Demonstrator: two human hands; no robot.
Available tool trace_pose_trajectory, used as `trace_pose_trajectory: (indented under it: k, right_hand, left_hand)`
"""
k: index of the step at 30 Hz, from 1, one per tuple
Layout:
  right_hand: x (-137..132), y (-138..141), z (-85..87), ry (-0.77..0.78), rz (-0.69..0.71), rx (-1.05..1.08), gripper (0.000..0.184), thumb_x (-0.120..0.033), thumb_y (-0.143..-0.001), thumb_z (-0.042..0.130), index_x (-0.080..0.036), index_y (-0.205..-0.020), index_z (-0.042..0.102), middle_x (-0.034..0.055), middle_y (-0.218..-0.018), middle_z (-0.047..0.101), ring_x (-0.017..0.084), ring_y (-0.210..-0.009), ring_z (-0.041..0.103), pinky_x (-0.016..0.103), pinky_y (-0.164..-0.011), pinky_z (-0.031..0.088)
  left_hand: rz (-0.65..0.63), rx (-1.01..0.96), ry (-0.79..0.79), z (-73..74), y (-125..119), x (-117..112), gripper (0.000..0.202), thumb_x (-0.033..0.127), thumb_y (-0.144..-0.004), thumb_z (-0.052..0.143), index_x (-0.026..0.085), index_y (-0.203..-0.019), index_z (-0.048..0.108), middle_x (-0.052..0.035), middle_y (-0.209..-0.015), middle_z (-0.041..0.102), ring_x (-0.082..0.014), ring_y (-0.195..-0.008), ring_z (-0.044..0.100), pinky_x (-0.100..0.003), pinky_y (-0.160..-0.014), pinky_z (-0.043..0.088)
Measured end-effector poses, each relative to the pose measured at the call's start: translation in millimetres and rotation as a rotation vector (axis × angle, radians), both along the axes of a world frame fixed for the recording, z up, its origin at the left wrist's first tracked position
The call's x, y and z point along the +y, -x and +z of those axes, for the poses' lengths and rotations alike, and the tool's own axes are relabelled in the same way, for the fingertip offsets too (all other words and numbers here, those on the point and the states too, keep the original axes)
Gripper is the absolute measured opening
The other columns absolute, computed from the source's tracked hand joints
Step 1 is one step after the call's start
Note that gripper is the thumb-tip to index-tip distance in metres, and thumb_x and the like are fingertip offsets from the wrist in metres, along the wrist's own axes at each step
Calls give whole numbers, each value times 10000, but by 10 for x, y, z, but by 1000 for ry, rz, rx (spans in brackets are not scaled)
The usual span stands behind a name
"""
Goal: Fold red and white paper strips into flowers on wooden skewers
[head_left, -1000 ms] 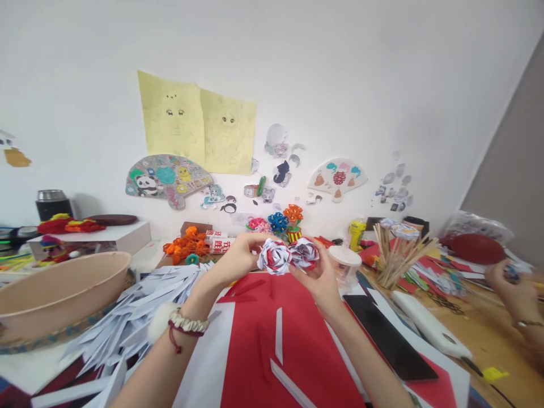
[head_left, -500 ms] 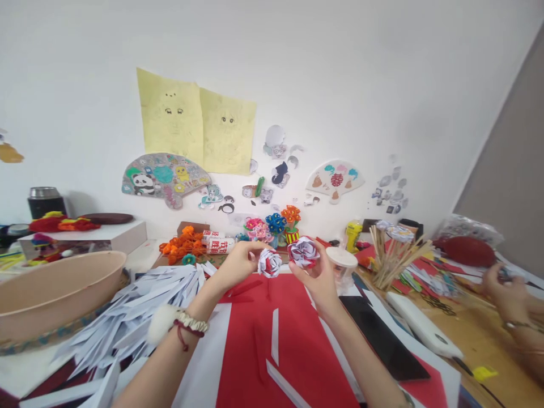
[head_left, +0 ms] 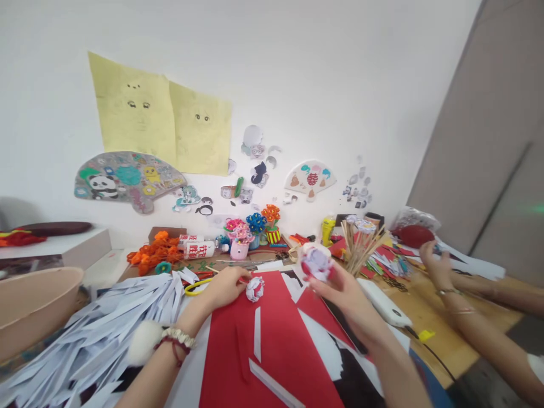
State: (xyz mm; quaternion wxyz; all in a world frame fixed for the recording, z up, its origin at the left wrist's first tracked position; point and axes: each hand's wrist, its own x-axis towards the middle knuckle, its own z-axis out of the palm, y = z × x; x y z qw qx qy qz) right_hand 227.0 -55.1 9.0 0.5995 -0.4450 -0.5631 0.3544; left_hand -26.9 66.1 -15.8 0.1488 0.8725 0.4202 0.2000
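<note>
Holding one red-and-white paper flower between thumb and fingers: right hand. Left hand: fingertips at a second flower over the red sheet (grip or mere touch, cannot tell). Both flowers look formed; loose white strips seem unworked. Wall fan reads 囍; red characters on the white bottle illegible.

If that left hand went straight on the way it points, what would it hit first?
The left hand would probably meet the white-and-red paper flower first; whether its fingertips pinch it is unclear.
</note>
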Motion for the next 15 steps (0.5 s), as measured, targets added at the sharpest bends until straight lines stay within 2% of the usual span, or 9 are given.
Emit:
trace_pose_trajectory:
  k: [1,3,6,9,12,15]
  right_hand:
    - [-152,-156,-33,62,13,-21,436,-445,-730,767,-178,-1055,653,96,-944,729,231,-814,680,352,-737,554]
    - [-395,-498,-157,133,-6,32,434,-466,-684,794,-152,-957,669,112,-879,729,219,-693,665,339,-633,551]
    - [-541,-1036,-399,208,-274,175,421,-470,-661,805,-151,-891,655,125,-865,725,218,-677,669,330,-619,559]
    - [-469,-1578,-585,308,-610,169,524,-371,-489,889,-158,-894,633,119,-825,727,219,-587,662,318,-530,550]
    - [-303,-2049,-693,234,-796,48,546,-315,-426,878,-160,-879,615,84,-709,701,235,-531,660,315,-460,525]
    - [-136,-2317,-815,142,-909,18,504,-339,-458,837,-174,-872,601,40,-652,664,222,-505,642,323,-463,527]
  left_hand:
    - [-15,13,14,-3,0,1,300,140,-767,544,198,-984,743,-83,-1055,735,-246,-974,658,-318,-880,469]
    - [-43,26,35,-11,-1,6,314,142,-766,549,198,-1013,734,-85,-1101,722,-252,-1020,648,-323,-909,462]
    - [-64,18,50,-29,-4,28,334,152,-776,545,208,-1056,719,-82,-1150,704,-255,-1068,629,-328,-937,449]
    - [-56,7,68,-36,-4,54,326,171,-765,556,204,-1044,722,-85,-1123,714,-261,-1040,639,-325,-909,461]
    - [-49,-5,79,-18,-4,61,315,183,-753,554,210,-1017,724,-71,-1092,725,-251,-1013,651,-311,-888,471]
    - [-51,-13,81,12,-6,39,311,186,-745,553,213,-1003,724,-61,-1089,728,-242,-1012,653,-306,-898,469]
